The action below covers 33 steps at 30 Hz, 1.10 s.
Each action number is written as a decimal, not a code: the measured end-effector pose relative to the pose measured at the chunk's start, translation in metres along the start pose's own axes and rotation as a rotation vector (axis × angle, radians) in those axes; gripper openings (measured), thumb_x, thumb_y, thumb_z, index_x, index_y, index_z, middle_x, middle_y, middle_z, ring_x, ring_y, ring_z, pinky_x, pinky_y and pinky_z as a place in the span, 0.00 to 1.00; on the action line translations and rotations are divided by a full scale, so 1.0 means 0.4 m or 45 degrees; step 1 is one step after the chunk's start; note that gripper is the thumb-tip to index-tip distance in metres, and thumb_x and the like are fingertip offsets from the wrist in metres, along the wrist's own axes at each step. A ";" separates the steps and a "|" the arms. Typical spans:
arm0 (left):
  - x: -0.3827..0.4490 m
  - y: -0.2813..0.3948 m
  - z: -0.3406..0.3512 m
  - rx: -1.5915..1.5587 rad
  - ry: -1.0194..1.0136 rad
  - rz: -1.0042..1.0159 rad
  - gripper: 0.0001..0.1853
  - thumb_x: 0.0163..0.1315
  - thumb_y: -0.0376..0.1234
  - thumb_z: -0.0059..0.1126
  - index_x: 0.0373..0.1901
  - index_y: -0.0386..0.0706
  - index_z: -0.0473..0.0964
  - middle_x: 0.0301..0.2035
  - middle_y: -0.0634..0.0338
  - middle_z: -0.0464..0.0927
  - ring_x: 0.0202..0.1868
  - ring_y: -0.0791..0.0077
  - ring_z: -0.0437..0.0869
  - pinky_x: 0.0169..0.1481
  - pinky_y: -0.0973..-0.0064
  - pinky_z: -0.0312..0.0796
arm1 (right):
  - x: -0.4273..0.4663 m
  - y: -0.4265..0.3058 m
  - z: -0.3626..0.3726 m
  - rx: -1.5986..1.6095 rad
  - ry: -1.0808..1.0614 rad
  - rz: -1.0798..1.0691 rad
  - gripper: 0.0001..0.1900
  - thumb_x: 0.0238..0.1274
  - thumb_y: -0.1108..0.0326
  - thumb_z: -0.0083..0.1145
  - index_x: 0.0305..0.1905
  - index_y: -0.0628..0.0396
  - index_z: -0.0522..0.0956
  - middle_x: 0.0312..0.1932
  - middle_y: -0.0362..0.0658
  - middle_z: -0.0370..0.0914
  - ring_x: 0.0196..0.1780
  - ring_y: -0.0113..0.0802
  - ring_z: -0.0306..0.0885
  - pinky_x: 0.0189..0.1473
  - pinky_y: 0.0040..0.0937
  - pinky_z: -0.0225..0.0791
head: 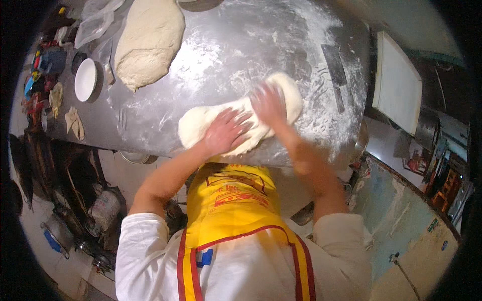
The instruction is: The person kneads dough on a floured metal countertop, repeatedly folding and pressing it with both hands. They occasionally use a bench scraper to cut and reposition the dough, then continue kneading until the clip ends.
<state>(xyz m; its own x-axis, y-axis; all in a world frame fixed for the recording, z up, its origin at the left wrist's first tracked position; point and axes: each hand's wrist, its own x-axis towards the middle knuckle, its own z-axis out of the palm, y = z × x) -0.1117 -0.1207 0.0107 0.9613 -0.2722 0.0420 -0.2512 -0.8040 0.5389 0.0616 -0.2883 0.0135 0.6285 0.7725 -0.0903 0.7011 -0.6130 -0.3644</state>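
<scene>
A soft, pale piece of dough lies at the near edge of the floured metal worktop. My left hand rests on its middle-left part with the fingers spread. My right hand, blurred, lies on the dough right of the left hand, beside the rounded right end. Neither hand is seen to grip the dough. A larger slab of dough lies farther back on the left. On the right side of the worktop is a dark, flour-dusted cleaver-like blade with a handle.
Left on the worktop stand a white bowl, a brush, a crumpled cloth or glove and clear plastic bags. A white panel stands beyond the right edge. A metal bowl shows below the near edge.
</scene>
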 end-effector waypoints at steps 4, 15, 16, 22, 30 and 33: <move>0.105 -0.025 -0.147 0.235 -0.542 -0.317 0.38 0.62 0.54 0.57 0.72 0.47 0.65 0.71 0.52 0.63 0.72 0.51 0.64 0.78 0.56 0.52 | -0.152 -0.017 0.050 0.076 0.068 0.166 0.31 0.66 0.47 0.53 0.72 0.43 0.67 0.76 0.46 0.59 0.78 0.50 0.53 0.77 0.59 0.40; 0.415 -0.016 -0.112 0.292 0.283 -0.638 0.33 0.65 0.50 0.53 0.65 0.37 0.68 0.61 0.42 0.71 0.65 0.44 0.68 0.73 0.45 0.52 | 0.255 0.189 -0.274 0.387 -0.635 0.265 0.31 0.74 0.41 0.42 0.58 0.60 0.79 0.57 0.59 0.79 0.62 0.54 0.75 0.65 0.52 0.65; 0.435 -0.033 -0.116 0.415 0.380 -0.635 0.31 0.64 0.48 0.53 0.64 0.39 0.69 0.59 0.43 0.72 0.64 0.46 0.69 0.73 0.46 0.53 | 0.282 0.190 -0.299 0.447 -0.556 0.283 0.31 0.74 0.41 0.42 0.57 0.60 0.79 0.58 0.59 0.78 0.61 0.54 0.76 0.63 0.52 0.66; 0.500 -0.133 -0.304 -0.565 0.469 -0.991 0.22 0.69 0.48 0.50 0.42 0.37 0.80 0.37 0.44 0.84 0.41 0.47 0.84 0.48 0.55 0.75 | 0.211 0.007 -0.165 0.422 -0.293 -0.027 0.24 0.69 0.44 0.52 0.55 0.52 0.81 0.55 0.55 0.80 0.57 0.50 0.79 0.56 0.51 0.72; 0.200 -0.159 -0.042 0.510 0.180 -0.596 0.21 0.68 0.48 0.49 0.56 0.50 0.77 0.67 0.61 0.69 0.71 0.59 0.64 0.78 0.54 0.49 | 0.035 0.012 -0.066 0.568 -0.523 0.167 0.26 0.71 0.45 0.50 0.61 0.53 0.76 0.48 0.63 0.79 0.51 0.51 0.81 0.51 0.53 0.74; 0.311 -0.351 -0.121 0.413 0.335 -0.565 0.21 0.70 0.46 0.46 0.53 0.41 0.78 0.48 0.46 0.80 0.55 0.49 0.78 0.64 0.52 0.66 | 0.190 0.001 -0.035 0.191 0.231 0.212 0.22 0.72 0.50 0.48 0.57 0.55 0.76 0.55 0.57 0.77 0.58 0.54 0.76 0.57 0.55 0.70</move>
<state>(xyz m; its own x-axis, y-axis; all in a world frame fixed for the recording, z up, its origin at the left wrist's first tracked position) 0.0487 -0.0161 -0.0189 0.9673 0.2326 0.1008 0.1983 -0.9420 0.2706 0.1144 -0.2323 0.0195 0.7904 0.6126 0.0020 0.5338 -0.6872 -0.4928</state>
